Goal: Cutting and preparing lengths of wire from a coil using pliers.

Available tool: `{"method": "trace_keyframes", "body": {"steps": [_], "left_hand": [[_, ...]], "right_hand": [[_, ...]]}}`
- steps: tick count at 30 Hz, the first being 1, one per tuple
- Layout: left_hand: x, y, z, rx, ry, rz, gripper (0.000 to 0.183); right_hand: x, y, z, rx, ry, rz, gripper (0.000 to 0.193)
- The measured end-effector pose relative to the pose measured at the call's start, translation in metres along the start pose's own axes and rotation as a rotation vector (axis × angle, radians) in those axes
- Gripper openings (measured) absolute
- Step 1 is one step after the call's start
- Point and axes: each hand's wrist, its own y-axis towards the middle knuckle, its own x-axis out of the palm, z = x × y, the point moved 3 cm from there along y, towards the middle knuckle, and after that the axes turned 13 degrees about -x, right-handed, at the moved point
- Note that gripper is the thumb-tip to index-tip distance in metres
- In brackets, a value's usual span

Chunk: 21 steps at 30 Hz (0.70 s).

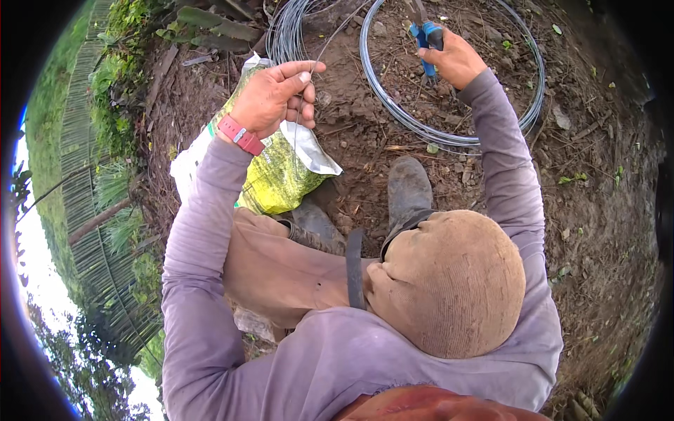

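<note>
My left hand (276,98), with a red watch band (240,135) at its wrist, pinches a thin metal wire (324,50) between thumb and forefinger. One end of the wire runs up toward the top edge, and the other hangs down past the palm. My right hand (453,59) grips blue-handled pliers (425,43), whose jaws point toward the top of the view and are partly cut off. Beneath the pliers lies a large coil of grey wire (414,125) on the soil. A second, tighter bundle of wire (284,35) sits beyond my left hand.
A yellow-green and white sack (284,172) rests on the ground below my left hand. My dark boots (409,186) stand on brown soil (597,210) with twigs and stones. Cactus-like stems (217,27) lie at the far left, and green plants and a slatted fence (84,210) border the left side.
</note>
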Motion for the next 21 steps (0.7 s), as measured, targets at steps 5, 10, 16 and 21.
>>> {"method": "trace_keyframes", "body": {"steps": [5,10,16,21], "left_hand": [[0.003,0.0,-0.001,-0.026,0.004,-0.033,0.033],[-0.004,0.002,-0.004,-0.056,0.041,-0.087,0.032],[-0.016,0.007,-0.011,-0.093,0.08,-0.093,0.03],[-0.019,0.008,-0.011,-0.09,0.077,-0.115,0.032]], "right_hand": [[-0.015,0.003,-0.004,-0.039,0.103,-0.02,0.035],[-0.022,0.001,-0.007,-0.053,0.24,0.011,0.02],[-0.015,0.01,-0.016,0.048,0.341,-0.014,0.017],[-0.011,0.007,-0.012,-0.003,0.343,0.048,0.018]]}}
